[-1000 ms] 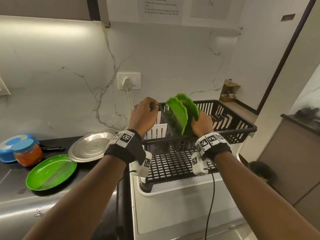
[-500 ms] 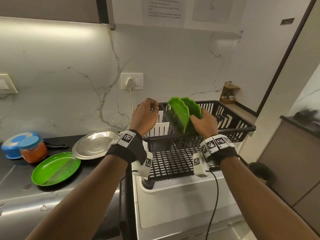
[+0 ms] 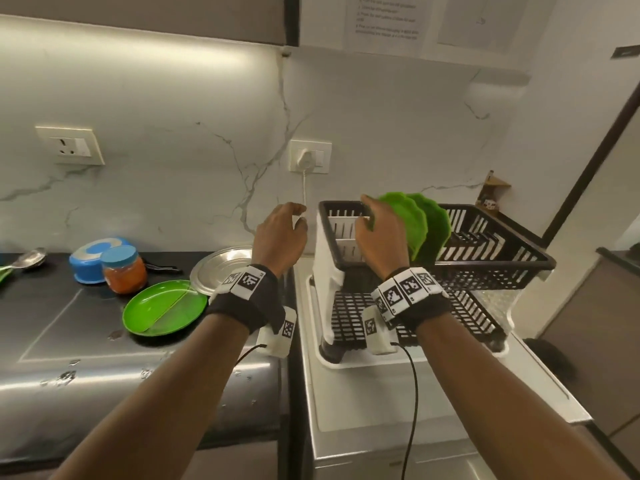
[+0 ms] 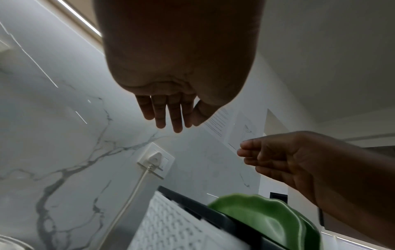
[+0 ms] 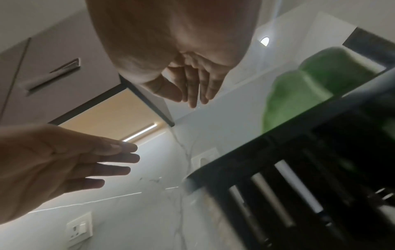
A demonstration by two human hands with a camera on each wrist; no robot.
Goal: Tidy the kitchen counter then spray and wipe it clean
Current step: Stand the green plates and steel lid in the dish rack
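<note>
A home kitchen: dish rack (image 3: 491, 268), steel counter (image 3: 104, 372), marble backsplash (image 3: 173, 202), plates.

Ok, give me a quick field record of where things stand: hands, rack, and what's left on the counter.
left hand: open, holds nothing, left of the rack
right hand: open, holds nothing, over the rack's left end
rack: black, on a white tray
scalloped plates: two, green, upright in the rack
counter: dark, spotted near the front
flat green plate: on the counter
steel plate: behind the flat green plate
jar: orange contents, blue lid
blue container: beside the jar
spoon: far left
</note>
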